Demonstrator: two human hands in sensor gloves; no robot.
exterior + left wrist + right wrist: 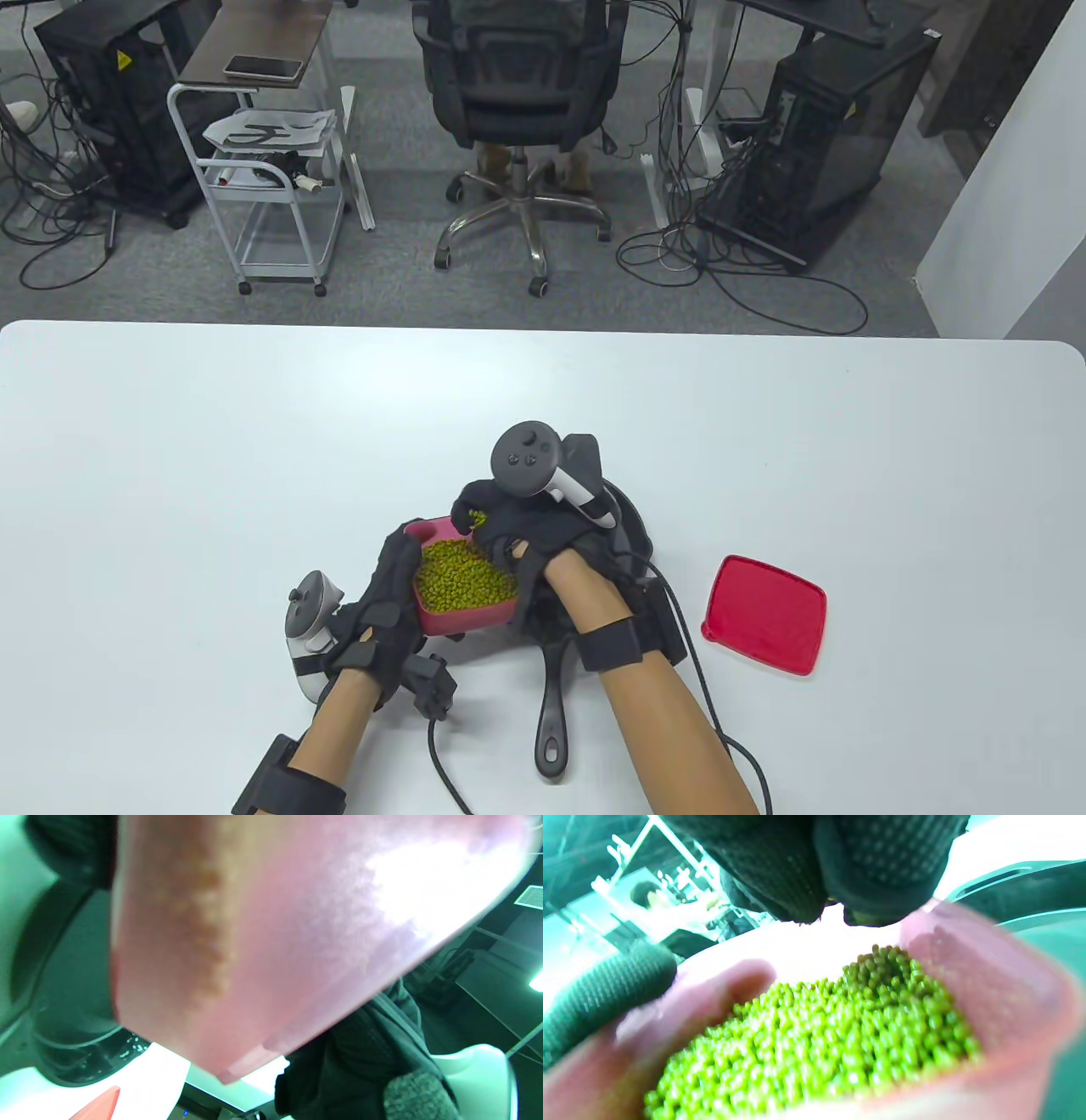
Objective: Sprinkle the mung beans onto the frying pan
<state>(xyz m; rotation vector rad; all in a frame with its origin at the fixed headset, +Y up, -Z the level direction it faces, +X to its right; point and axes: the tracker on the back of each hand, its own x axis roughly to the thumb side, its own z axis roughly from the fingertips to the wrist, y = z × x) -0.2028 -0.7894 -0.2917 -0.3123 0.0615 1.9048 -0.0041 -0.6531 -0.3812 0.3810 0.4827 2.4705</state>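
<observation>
Most of the view is filled by the blurred pink container (271,942). A dark pan (63,1014) is seen below left, a black gloved finger (373,1065) lower right.

Left hand (386,607), right hand (530,535): black knit sensor gloves, bare forearms, black wrist straps, grey-white trackers, black cables trailing.

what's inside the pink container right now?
The pink plastic container holds a heap of green mung beans, and the right hand pinches some at its far end. The container's floor is covered by beans.
</observation>
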